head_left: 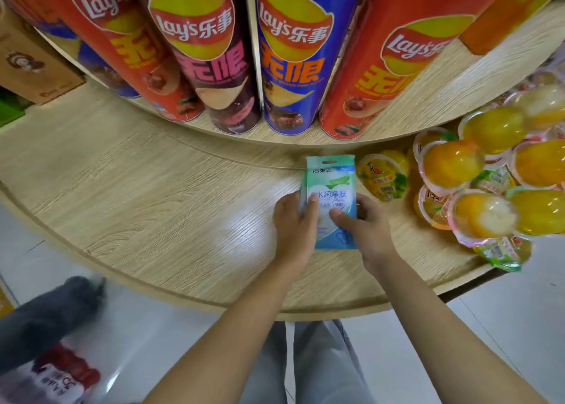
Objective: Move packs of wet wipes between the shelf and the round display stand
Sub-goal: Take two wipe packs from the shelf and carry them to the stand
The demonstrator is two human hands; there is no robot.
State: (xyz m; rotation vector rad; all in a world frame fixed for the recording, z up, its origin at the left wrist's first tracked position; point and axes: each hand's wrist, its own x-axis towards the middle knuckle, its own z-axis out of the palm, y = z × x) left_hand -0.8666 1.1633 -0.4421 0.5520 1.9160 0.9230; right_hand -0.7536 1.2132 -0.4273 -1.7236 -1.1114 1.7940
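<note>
A light blue and white pack of wet wipes (331,186) is held over the lower tier of the round wooden display stand (153,208), right of the middle. My left hand (295,229) grips its left edge, thumb on the front. My right hand (363,229) grips the right edge, thumb pressed on the front face. A second pack seems to lie behind the front one at the left edge, but I cannot tell for sure. The shelf is out of view.
Tall Lay's crisp tubes (293,55) stand in a row on the upper tier. A heap of orange jelly cups (477,189) lies just right of the pack. A brown carton (30,61) sits at far left. A grey cat (52,315) stands on the tiled floor below left.
</note>
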